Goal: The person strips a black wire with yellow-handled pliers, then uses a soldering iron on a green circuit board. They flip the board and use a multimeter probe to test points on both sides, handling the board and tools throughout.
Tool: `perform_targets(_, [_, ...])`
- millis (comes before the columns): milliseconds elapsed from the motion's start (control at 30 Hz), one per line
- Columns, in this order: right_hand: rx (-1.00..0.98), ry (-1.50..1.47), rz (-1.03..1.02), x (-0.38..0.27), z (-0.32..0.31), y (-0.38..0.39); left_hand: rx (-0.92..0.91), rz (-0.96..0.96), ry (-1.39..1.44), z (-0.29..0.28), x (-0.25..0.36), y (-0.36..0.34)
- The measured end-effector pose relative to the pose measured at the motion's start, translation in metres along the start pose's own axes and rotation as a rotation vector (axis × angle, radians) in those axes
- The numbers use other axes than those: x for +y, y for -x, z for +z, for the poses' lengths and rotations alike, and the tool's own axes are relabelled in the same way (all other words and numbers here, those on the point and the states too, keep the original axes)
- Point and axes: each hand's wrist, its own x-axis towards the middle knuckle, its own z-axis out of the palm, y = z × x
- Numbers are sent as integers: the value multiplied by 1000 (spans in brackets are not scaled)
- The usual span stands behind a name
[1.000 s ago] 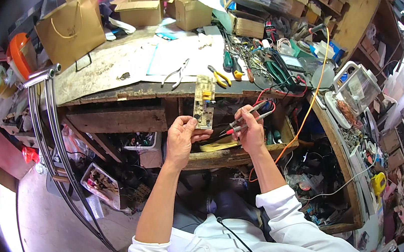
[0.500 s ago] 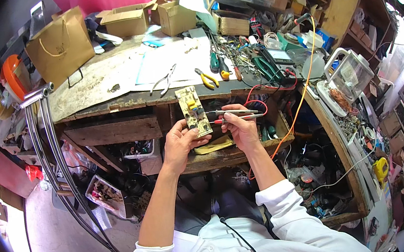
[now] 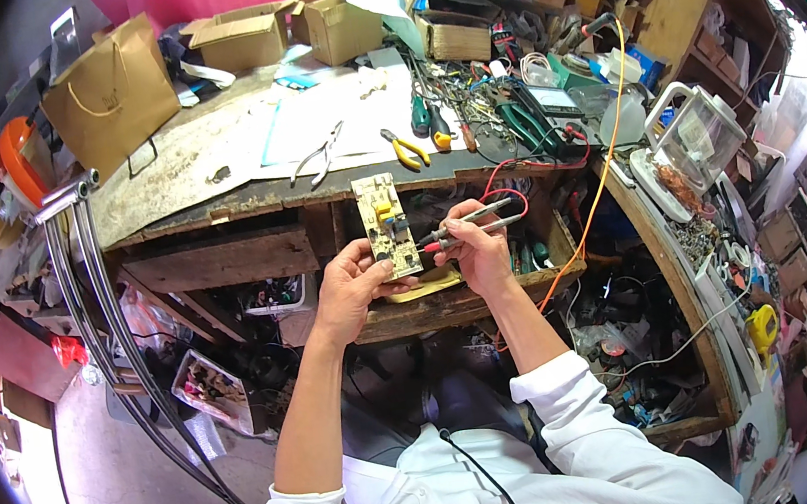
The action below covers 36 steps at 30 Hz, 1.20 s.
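Note:
My left hand (image 3: 351,286) grips the lower left edge of a pale circuit board (image 3: 368,196), thumb on its face. The board is held up in front of the bench edge and carries a yellow part, a blue part and several small dark ones. In my right hand (image 3: 480,251) are two multimeter probes (image 3: 498,223), one dark and one red, held together like chopsticks. Their tips point left at the board's lower right part; whether they touch it I cannot tell. A red lead loops from the probes toward the multimeter (image 3: 553,99) on the bench.
Long-nose pliers (image 3: 319,156), yellow-handled pliers (image 3: 405,150) and several screwdrivers (image 3: 419,115) lie on the bench. Below the board, an open drawer (image 3: 402,321) juts out. An orange cable (image 3: 618,140) hangs at the right. Cardboard boxes (image 3: 242,45) and a paper bag (image 3: 107,97) stand behind.
The probes have tilted and their tips have drawn closer together near the board's lower right side. My left hand keeps hold of the board. The whole view has shifted slightly.

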Motion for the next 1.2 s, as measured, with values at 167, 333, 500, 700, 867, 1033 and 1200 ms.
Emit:
perform_targets(167, [54,42,36,5,-3,-1,-10,-4,-20,-1,-1,0])
perform_targets(333, [30,67,68,1,-1,0,-14,-5,-39,-4,-5,-2])
perform_targets(500, [75,66,34,7,1,-3,-33,-11,-83,-5,-7,-3])
perform_targets(700, [75,98,44,7,1,-4,-43,-6,-82,-3,-4,-1])
perform_targets(867, [94,102,57,9,1,-3,-47,-14,-78,-6,-5,1])
perform_targets(1033, [85,117,46,10,0,-3,-46,-29,-43,-4,-5,-1])
perform_targets(1200, [59,114,53,12,0,-6,-38,3,-47,-5,-4,0])
